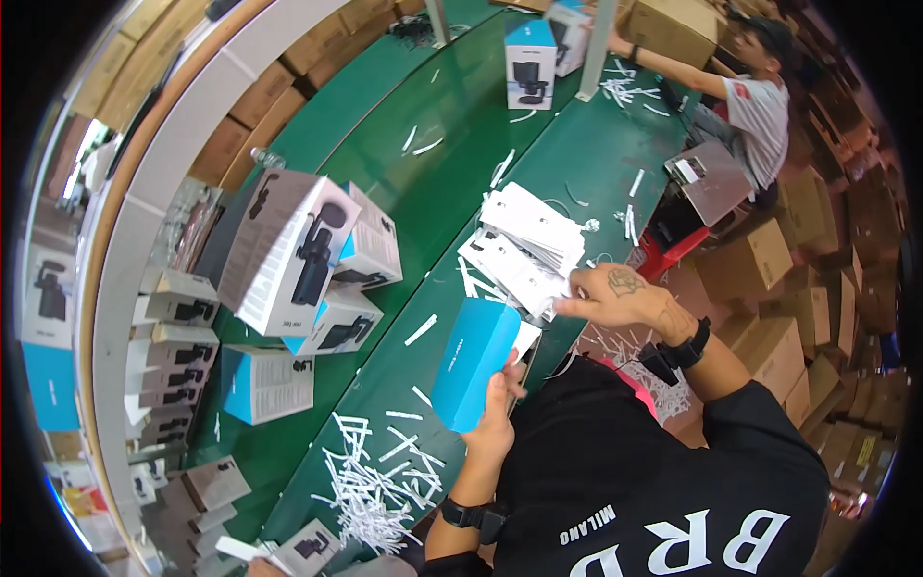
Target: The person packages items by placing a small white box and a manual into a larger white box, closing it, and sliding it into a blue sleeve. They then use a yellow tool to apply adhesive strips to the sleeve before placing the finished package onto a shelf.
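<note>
My left hand (pixel 493 415) is closed around the lower side of a blue carton (pixel 474 361), which is tilted over the green bench; a white part shows at its right edge. My right hand (pixel 620 296) has its fingers at the near end of a white printed card (pixel 519 276), apparently pinching its edge. That card lies at the front of a fanned stack of similar white printed cards (pixel 538 226) on the bench. My fingertips partly cover the card's end. A dark strap with a small device circles each of my wrists.
White paper strips (pixel 370 490) are heaped on the green bench (pixel 423 356). Boxes with black device pictures (pixel 308 255) stand left, another box (pixel 531 67) at the far end. A metal post (pixel 598 53) rises there. A co-worker (pixel 755 106) sits far right, near brown cartons (pixel 745 264).
</note>
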Demonstrator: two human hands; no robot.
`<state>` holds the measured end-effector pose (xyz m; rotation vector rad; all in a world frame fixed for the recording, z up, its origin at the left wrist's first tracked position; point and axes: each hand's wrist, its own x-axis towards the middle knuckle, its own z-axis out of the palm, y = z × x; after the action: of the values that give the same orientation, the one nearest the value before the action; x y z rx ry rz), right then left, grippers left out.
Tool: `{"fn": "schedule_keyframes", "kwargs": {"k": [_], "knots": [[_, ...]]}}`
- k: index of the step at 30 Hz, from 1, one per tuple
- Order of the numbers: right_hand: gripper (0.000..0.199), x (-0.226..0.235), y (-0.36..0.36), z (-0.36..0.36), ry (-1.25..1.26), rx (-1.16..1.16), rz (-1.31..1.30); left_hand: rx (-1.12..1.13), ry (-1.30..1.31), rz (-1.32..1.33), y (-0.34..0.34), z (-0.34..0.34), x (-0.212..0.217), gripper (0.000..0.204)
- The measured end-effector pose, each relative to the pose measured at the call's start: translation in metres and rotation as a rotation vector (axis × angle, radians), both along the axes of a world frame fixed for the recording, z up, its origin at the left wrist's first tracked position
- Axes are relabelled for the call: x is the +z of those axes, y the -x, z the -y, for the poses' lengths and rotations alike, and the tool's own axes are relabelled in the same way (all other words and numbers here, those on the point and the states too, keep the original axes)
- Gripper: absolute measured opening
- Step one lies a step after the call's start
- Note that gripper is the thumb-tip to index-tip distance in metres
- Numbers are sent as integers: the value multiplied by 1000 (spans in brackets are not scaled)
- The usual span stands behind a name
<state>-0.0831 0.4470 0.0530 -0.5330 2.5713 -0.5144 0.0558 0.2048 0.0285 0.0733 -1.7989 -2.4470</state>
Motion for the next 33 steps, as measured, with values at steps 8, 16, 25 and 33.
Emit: {"fn": "schedule_keyframes", "kwargs": {"k": [8, 16, 25, 33], "knots": [[49, 18, 29, 86, 832, 537, -161, 335, -162, 330, -25, -24, 9, 28], [54, -3, 40, 93, 898, 651, -176, 264, 1078, 79, -18, -40, 7, 29], [53, -57, 17, 74, 889, 757, -485, 282, 1274, -167, -82, -43, -8, 44], [54, -61, 5, 85, 954, 771, -562, 657, 1148, 114, -83, 2, -37, 65]]}}
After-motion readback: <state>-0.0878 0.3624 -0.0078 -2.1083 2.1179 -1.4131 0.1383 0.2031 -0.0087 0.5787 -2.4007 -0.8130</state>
